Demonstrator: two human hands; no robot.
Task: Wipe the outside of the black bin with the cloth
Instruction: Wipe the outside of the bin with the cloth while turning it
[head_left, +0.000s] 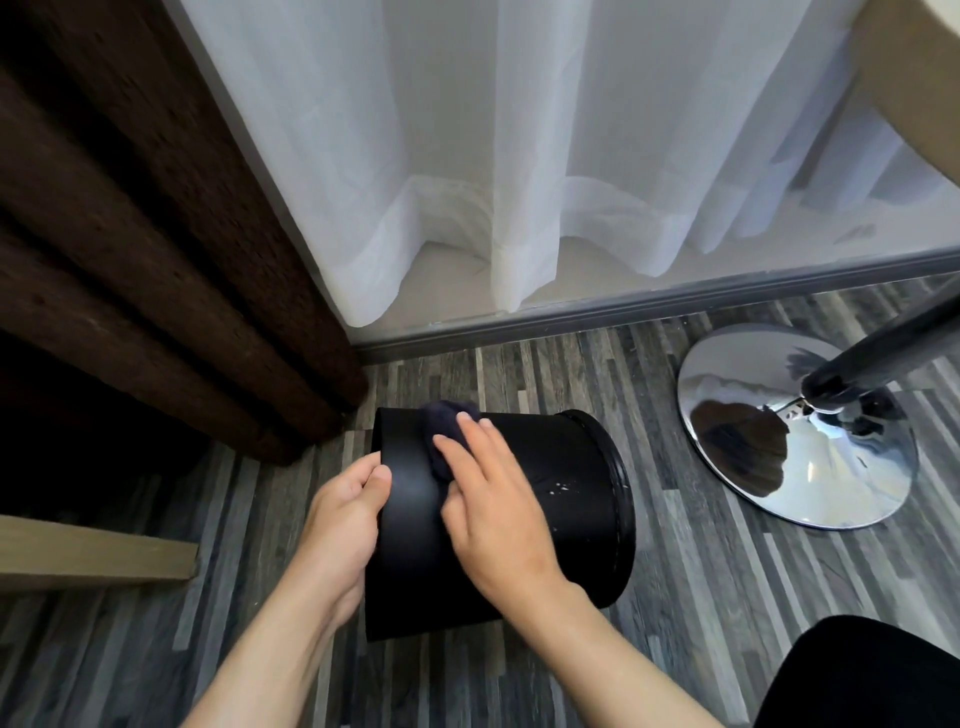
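Head view looks down at your black bin (545, 499), which lies on its side on the grey plank floor (701, 597) in front of you. Its long axis runs left to right across the frame, tilted slightly: the flat end faces left toward your left hand, and the rimmed end points right, toward the chrome stool base (795, 431) standing near it. A few pale specks show on the bin's side close to the rim.

Your left hand (343, 519) is curled around the bin's left edge, thumb on the outer wall and fingers wrapped over the end out of sight, gripping it. Your right hand (493, 499) lies mostly flat with fingers spread and extended, palm down on the upper curve of the bin, pressing the dark cloth (441, 431) against the wall. The cloth is bunched under the fingertips and sticks out beyond them near the bin's left end.

Behind the bin hang a dark brown curtain (130, 234) and a sheer white curtain (519, 156).
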